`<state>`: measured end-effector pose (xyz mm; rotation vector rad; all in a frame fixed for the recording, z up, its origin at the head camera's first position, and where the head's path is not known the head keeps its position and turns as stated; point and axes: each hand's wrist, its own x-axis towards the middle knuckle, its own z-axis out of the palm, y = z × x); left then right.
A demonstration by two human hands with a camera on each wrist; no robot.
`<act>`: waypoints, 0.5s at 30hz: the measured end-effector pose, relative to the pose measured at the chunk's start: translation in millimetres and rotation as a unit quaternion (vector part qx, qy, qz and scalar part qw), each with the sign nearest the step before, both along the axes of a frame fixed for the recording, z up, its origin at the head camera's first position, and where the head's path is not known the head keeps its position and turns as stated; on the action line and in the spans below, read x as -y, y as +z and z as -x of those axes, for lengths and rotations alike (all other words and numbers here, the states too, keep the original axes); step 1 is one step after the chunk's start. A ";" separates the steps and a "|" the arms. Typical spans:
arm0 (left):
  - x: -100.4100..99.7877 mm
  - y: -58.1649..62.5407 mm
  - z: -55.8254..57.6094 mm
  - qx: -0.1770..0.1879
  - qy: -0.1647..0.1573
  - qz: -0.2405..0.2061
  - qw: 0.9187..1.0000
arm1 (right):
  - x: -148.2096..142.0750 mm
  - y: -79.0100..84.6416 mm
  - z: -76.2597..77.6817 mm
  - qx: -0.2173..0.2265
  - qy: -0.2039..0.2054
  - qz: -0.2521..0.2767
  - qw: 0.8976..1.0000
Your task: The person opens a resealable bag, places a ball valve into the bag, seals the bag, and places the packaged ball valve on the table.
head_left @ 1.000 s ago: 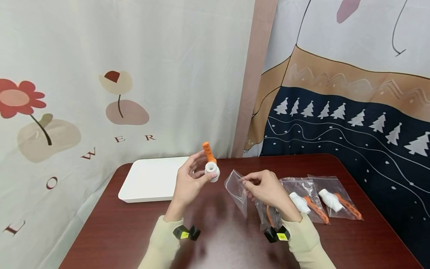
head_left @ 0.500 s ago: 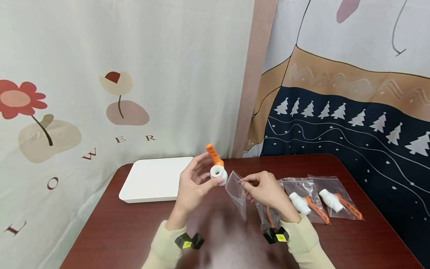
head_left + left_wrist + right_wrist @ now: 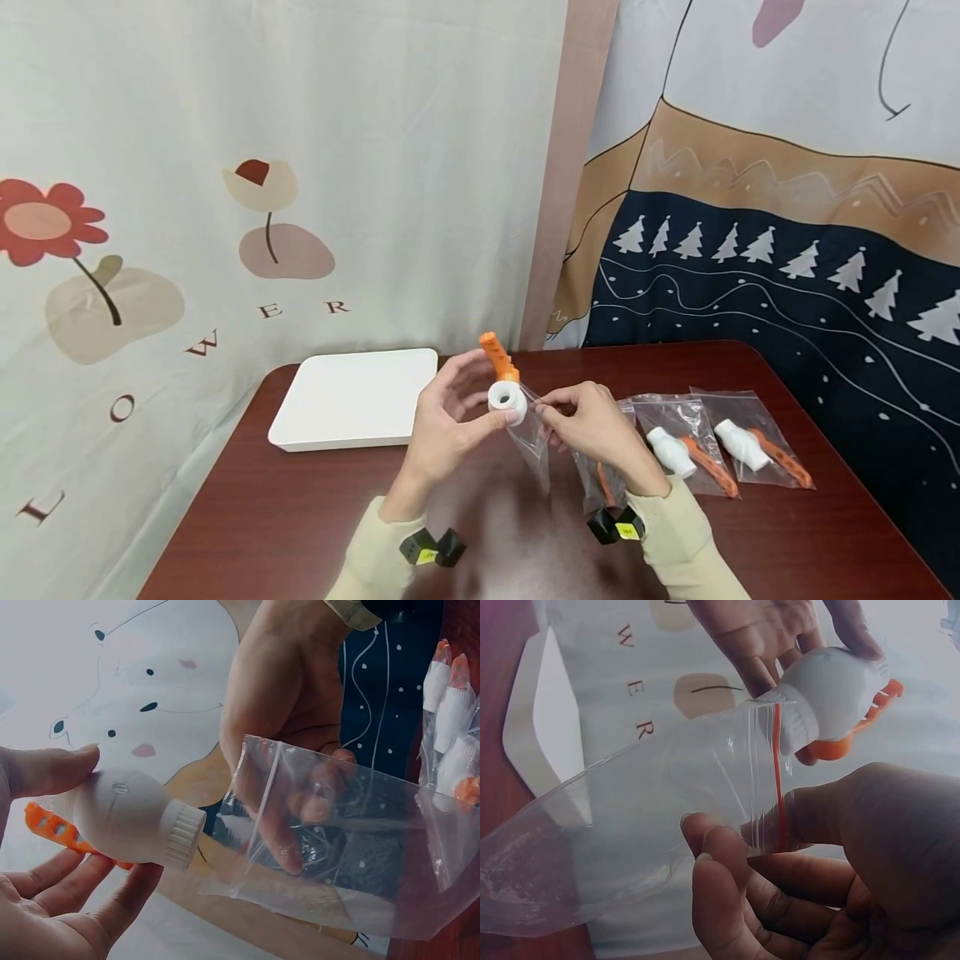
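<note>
My left hand (image 3: 438, 417) holds a white plastic ball valve (image 3: 507, 402) with an orange handle (image 3: 497, 354) pointing up and away. Thumb and fingers grip the valve's round body (image 3: 120, 810) from opposite sides. My right hand (image 3: 596, 425) pinches a clear zip bag (image 3: 536, 454) near its mouth, and the bag hangs below the fingers. In the right wrist view a red zip line (image 3: 778, 776) runs along the bag's mouth, and the ribbed end of the valve (image 3: 832, 690) overlaps that opening. The bag (image 3: 630, 825) holds nothing visible.
At the back left of the brown table (image 3: 300, 517) lies a white rectangular board (image 3: 352, 396). Clear bags with white valves (image 3: 742, 444) and orange handles (image 3: 708, 467) lie at the right; one is partly hidden under my right arm. A printed curtain (image 3: 420, 167) hangs behind.
My left hand has moved right with the ball valve, bringing its end from apart to the bag's mouth. My right hand has stayed nearly still, holding the bag.
</note>
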<state>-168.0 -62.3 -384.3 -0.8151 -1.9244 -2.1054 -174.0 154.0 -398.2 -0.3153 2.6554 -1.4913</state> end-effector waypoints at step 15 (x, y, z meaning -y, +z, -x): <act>-7.1 -6.5 -2.1 0.021 -0.002 0.053 0.998 | -0.4 1.4 -0.6 -0.002 0.000 0.004 1.000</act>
